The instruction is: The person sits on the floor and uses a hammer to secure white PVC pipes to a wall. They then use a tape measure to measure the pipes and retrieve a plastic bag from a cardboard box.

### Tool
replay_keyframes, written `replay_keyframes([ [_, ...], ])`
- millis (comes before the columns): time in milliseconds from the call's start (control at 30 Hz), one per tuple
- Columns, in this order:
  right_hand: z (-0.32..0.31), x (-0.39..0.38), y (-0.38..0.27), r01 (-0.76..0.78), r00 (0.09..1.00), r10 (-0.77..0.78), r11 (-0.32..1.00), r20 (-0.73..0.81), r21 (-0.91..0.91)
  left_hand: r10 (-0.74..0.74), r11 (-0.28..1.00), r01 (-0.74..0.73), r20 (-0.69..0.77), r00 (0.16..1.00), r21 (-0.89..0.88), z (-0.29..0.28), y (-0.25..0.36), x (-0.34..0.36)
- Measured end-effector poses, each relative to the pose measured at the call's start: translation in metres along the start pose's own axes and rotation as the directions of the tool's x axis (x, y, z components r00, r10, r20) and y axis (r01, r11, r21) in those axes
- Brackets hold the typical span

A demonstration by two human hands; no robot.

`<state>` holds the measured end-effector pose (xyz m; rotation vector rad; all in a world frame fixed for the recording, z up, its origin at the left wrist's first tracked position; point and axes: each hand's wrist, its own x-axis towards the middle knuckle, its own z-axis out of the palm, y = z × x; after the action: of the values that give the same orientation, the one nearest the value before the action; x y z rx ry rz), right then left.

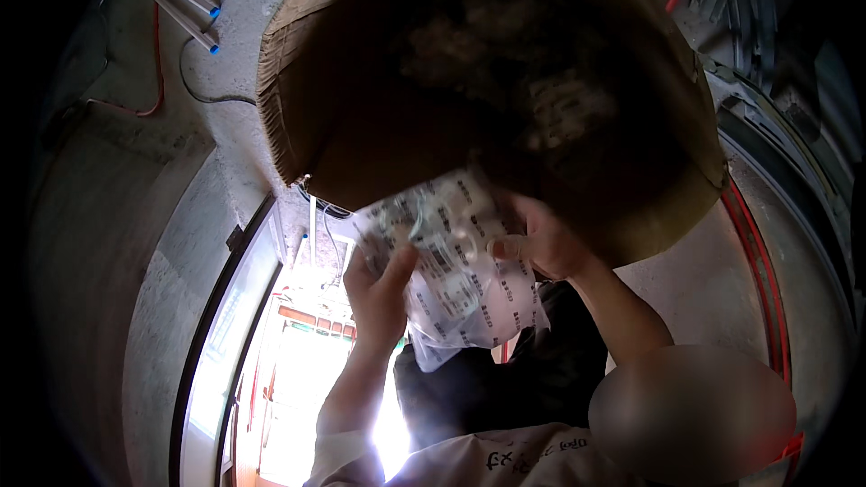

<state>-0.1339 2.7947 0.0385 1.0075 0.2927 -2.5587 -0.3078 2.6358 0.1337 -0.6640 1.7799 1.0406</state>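
Observation:
A translucent plastic bag [483,293] with rows of dark printing and a white label hangs between my two hands, just at the near edge of a large cardboard box [298,72]. My left hand [381,293] grips the bag's left side, the thumb lying over its front. On the other side, my right hand [546,242] holds the bag's right edge, thumb in front and fingers behind. Something pale shows through the plastic, too blurred to name. Deep inside the box lies a shadowy heap of packages [564,108], only partly visible.
Several pale pipes with blue ends [214,11] lie on the concrete floor at the far left, near a thin black cable [194,81]. Grey curved strips [767,135] and a red line [762,271] run along the right. A bright doorway [307,388] stands at the lower left.

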Motion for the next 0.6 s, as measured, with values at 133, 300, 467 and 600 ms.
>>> replay_keyframes([
  [133,0.012,-0.017,0.014,-0.017,0.998,0.022,0.997,-0.059,0.08,-0.081,0.996,0.082,0.068,0.994,-0.017,-0.026,-0.016,-0.02],
  [300,0.041,-0.011,0.009,-0.108,0.99,0.111,0.993,-0.084,0.047,-0.234,0.969,0.245,0.296,0.926,-0.001,-0.037,-0.026,-0.045],
  [467,0.053,-0.005,0.02,-0.093,0.993,0.089,0.995,-0.081,-0.048,-0.38,0.908,0.4,0.158,0.911,-0.121,-0.042,-0.041,-0.05],
  [600,0.051,0.006,0.021,-0.153,0.988,0.15,0.976,-0.028,-0.157,-0.336,0.875,0.38,0.188,0.923,-0.299,-0.046,-0.053,-0.049],
])
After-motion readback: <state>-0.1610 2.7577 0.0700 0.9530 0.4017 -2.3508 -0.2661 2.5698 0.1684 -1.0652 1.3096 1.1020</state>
